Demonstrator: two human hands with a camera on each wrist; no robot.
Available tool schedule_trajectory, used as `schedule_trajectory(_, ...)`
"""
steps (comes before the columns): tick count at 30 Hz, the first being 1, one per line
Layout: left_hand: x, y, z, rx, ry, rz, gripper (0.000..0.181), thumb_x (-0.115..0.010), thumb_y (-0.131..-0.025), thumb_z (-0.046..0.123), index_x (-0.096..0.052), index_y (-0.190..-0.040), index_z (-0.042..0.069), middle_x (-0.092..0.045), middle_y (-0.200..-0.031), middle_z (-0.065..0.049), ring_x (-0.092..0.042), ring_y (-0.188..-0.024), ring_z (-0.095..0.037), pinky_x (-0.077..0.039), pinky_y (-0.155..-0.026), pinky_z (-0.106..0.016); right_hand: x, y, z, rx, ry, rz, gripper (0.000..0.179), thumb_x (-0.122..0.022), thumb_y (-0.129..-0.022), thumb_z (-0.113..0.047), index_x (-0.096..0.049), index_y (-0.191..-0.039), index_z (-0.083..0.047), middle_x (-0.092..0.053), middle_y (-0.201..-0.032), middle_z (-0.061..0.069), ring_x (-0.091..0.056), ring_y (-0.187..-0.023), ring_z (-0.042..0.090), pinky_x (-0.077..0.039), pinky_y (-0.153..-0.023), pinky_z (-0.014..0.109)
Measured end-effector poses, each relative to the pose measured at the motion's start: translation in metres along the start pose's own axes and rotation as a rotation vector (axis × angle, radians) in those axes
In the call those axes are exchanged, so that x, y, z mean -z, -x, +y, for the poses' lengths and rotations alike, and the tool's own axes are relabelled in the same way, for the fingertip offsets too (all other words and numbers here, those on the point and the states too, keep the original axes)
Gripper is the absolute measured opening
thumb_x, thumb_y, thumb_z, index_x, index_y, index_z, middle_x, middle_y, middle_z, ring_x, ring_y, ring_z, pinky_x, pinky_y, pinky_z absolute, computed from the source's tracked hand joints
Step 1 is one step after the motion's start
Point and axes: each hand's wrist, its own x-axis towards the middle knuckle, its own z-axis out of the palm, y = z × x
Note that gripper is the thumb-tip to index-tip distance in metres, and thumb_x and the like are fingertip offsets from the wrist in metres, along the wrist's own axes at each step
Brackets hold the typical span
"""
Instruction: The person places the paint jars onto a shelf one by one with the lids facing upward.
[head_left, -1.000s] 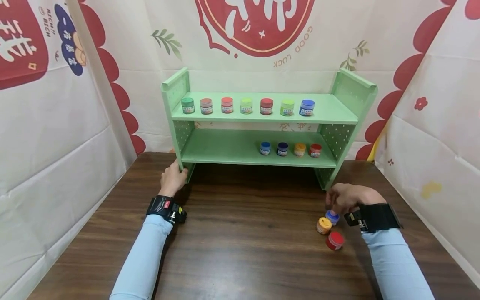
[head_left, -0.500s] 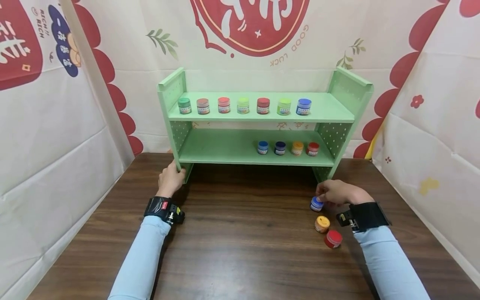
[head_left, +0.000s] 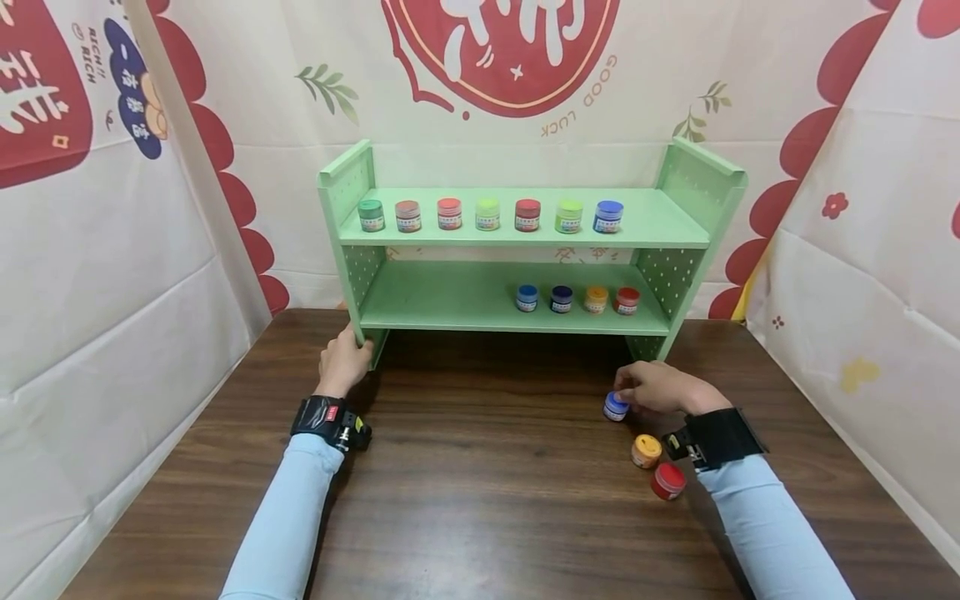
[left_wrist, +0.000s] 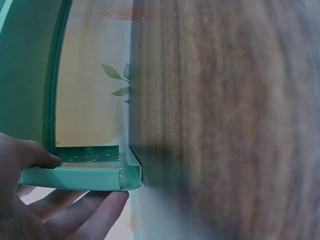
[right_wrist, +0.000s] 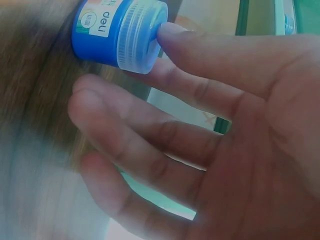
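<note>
My left hand point(head_left: 343, 363) grips the lower front edge of the left side panel of a green two-tier shelf point(head_left: 480, 321). In the left wrist view the thumb lies on one face of that panel point(left_wrist: 80, 178), the fingers on the other. Below the shelf's right end, my right hand point(head_left: 663, 387) pinches the lid of a small blue paint jar point(head_left: 616, 407) between thumb and index finger. The right wrist view shows the blue jar point(right_wrist: 117, 32) by the tabletop, its other fingers apart from it. A yellow jar point(head_left: 646, 451) and a red jar point(head_left: 668, 482) stand nearer on the table.
Several paint jars line the upper tier, among them a blue-lidded one point(head_left: 608, 217) at the right and a dark green one point(head_left: 371, 215) at the left. More stand on the lower tier's right half, including a red one point(head_left: 627, 301). Printed cloth point(head_left: 480, 162) hangs behind.
The right hand has shifted leftward and slightly away, bringing the blue jar from beside the yellow one toward the shelf. My left hand keeps its grip on the panel.
</note>
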Motion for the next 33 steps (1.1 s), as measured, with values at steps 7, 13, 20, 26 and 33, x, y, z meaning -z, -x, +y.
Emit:
schedule_trajectory(7,-0.0006,-0.0011,-0.0008,-0.010,0.008,0.004,0.018,-0.052,-0.101,0.027,-0.052,-0.111,0.012,-0.057,-0.084,-0.014,-0.059,-0.085,-0.037,-0.046,-0.070,-0.050,-0.0003,-0.0029,-0.0024,0.004,0.017,-0.005,0.025,-0.070,-0.097,-0.019,-0.065,-0.115,-0.004,-0.065,-0.090,0.006,-0.063,-0.071,0.017,-0.049,-0.066,0.032)
schedule_trajectory(13,0.0000,-0.0001,-0.0002,0.000,0.009,0.007,0.018,-0.052,-0.100,0.027,-0.053,-0.111,0.012,-0.059,-0.088,-0.016,-0.060,-0.087,-0.038,-0.046,-0.070,-0.052,-0.0023,-0.0048,-0.0040,0.007,0.020,-0.010,0.030,-0.077,-0.093,-0.018,-0.064,-0.116,-0.003,-0.064,-0.092,0.007,-0.060,-0.075,0.016,-0.049,-0.068,0.032)
schedule_trajectory(20,-0.0009,-0.0016,-0.0002,0.004,0.008,0.003,0.016,-0.053,-0.101,0.027,-0.052,-0.111,0.014,-0.054,-0.085,-0.013,-0.057,-0.085,-0.036,-0.044,-0.069,-0.048,-0.0036,-0.0064,-0.0024,0.021,0.075,0.007,0.032,-0.081,-0.089,-0.019,-0.065,-0.114,-0.006,-0.066,-0.095,0.007,-0.058,-0.082,0.018,-0.048,-0.072,0.033)
schedule_trajectory(26,-0.0003,-0.0013,0.0009,0.001,0.010,0.008,0.018,-0.052,-0.101,0.025,-0.053,-0.111,0.011,-0.053,-0.083,-0.013,-0.057,-0.084,-0.036,-0.044,-0.068,-0.048,-0.0025,-0.0074,-0.0024,0.039,0.108,0.032,0.033,-0.084,-0.085,-0.015,-0.065,-0.112,-0.008,-0.068,-0.099,0.008,-0.060,-0.089,0.021,-0.051,-0.078,0.037)
schedule_trajectory(33,-0.0003,-0.0008,0.0003,-0.002,0.011,0.006,0.018,-0.052,-0.101,0.026,-0.053,-0.113,0.013,-0.054,-0.082,-0.013,-0.057,-0.082,-0.036,-0.044,-0.067,-0.048,-0.0024,-0.0069,-0.0027,0.048,0.106,0.043,0.037,-0.084,-0.085,-0.015,-0.065,-0.115,-0.005,-0.068,-0.101,0.009,-0.060,-0.090,0.021,-0.052,-0.079,0.039)
